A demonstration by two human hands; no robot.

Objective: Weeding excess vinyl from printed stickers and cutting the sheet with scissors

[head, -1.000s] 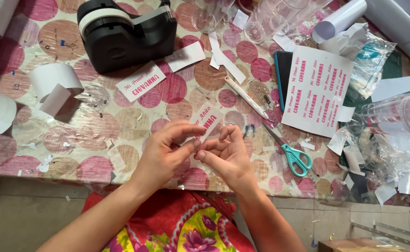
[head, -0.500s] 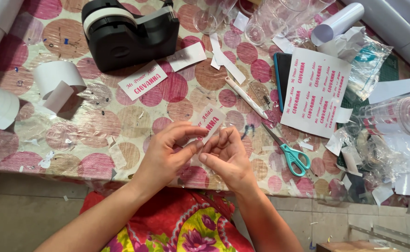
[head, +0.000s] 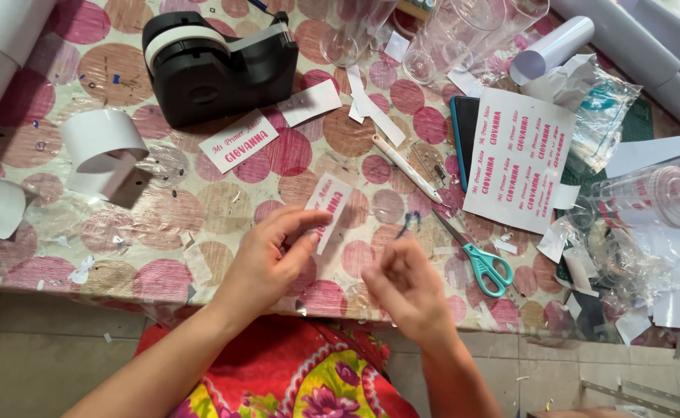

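A black tape dispenser (head: 212, 66) is sitting at the far side of the dotted tabletop (head: 123, 224), with a printed label (head: 239, 140) lying just before it. Teal-handled scissors (head: 479, 259) are lying near a white pen (head: 406, 168), beside a printed sheet (head: 519, 159) and clear plastic cups (head: 452, 35).

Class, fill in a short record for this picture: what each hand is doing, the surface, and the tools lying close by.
Left hand: fingers pinch a small white paper label with pink print
Right hand: fingers curled, apart from the label; whether it holds anything cannot be told
Surface: table under a pink-dotted plastic cloth
Tools: teal-handled scissors, black tape dispenser, white pen
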